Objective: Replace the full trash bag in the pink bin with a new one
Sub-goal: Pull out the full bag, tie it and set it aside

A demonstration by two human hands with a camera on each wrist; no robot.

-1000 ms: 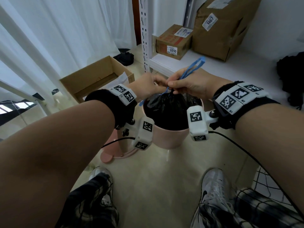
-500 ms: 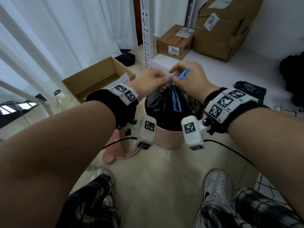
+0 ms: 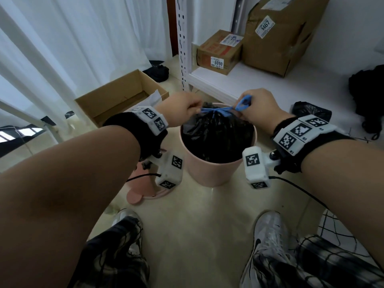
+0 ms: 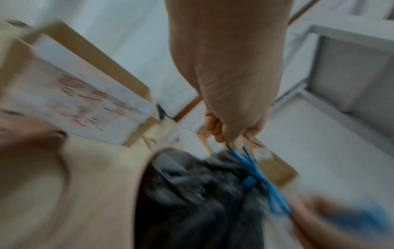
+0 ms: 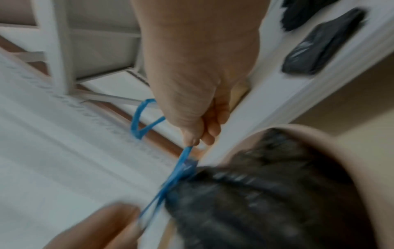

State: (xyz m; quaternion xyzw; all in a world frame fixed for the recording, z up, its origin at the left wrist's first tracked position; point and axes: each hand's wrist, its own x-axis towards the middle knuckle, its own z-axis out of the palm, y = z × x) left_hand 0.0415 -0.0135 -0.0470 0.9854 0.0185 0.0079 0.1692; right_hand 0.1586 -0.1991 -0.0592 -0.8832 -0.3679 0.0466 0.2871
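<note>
Full black trash bag (image 3: pixel 216 134) sits inside the pink bin (image 3: pixel 209 173) on the floor, its neck gathered and cinched by the blue drawstring (image 3: pixel 220 110). Judged: closing nearly done; lifting the bag out and fitting a new one remain. A folded black bag (image 3: pixel 310 111) lies on the white shelf (image 3: pixel 270 84) just beside the bin. Left hand (image 3: pixel 182 109) pinches one drawstring end; right hand (image 3: pixel 259 107) grips the other, a loop above its fingers; the string runs taut between them
</note>
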